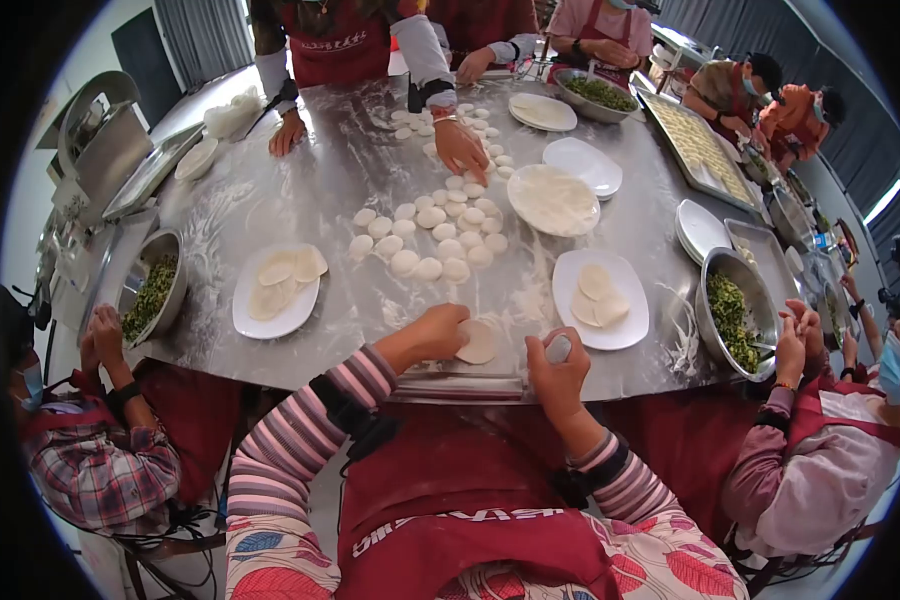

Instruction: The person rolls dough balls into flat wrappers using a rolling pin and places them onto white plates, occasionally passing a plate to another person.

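Note:
My left hand [433, 334] is at the table's near edge, its fingers closed on the rim of a flat round dough wrapper [479, 343]. To the right of it, my right hand [558, 378] is wrapped around a rolling pin, whose pale rounded end [558, 349] shows above the fist. Beyond both hands lie several small flattened dough pieces [429, 217] on the floured steel table [360, 360]. Plates with rolled wrappers stand on either side: the left plate [245, 318] and the right plate [627, 325].
A metal bar [457, 388] runs along the near edge. Bowls of green filling stand left [176, 290] and right [766, 300]. Across the table, another person's hand [460, 148] touches the dough pieces. A stacked-wrapper plate [555, 228] stands beyond. Co-workers sit close on both sides.

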Action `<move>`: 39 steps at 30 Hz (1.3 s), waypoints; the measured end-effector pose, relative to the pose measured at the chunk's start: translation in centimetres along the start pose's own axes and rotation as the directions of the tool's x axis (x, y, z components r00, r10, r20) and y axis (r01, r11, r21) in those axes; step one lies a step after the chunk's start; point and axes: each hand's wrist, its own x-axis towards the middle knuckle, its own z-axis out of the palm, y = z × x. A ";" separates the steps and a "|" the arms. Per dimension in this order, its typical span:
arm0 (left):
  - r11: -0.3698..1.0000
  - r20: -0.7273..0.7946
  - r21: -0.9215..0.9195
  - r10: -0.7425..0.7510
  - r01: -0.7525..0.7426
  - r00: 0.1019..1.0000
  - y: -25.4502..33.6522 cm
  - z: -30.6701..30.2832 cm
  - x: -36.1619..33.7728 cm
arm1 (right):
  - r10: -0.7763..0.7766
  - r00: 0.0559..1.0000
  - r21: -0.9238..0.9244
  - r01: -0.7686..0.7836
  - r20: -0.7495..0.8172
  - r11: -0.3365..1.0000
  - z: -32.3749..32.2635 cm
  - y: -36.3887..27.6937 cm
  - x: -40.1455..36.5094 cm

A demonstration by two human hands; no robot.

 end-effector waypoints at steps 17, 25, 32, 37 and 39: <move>0.995 -0.056 0.002 0.095 -0.095 0.994 -0.1 0.4 0.6 | -0.110 0.990 -0.122 0.098 -0.093 0.988 3.7 0.6 4.7; 0.982 -0.029 0.076 0.173 -0.170 0.985 -0.2 0.8 -0.6 | 0.043 0.999 0.033 -0.042 -0.030 0.999 0.8 0.9 0.6; 0.998 -0.201 -0.056 -0.043 0.032 0.979 -7.1 -13.9 -8.3 | 0.105 0.995 0.164 -0.104 0.002 0.981 0.0 0.4 -0.4; 0.877 -0.549 0.187 -0.280 0.442 0.787 -12.2 -20.9 -10.9 | 0.103 0.995 0.170 -0.104 0.018 0.980 0.4 0.7 0.2; 0.942 -0.605 0.134 -0.167 0.306 0.778 -13.2 -19.6 -8.8 | 0.085 0.996 0.170 -0.088 0.023 0.982 0.3 0.5 0.2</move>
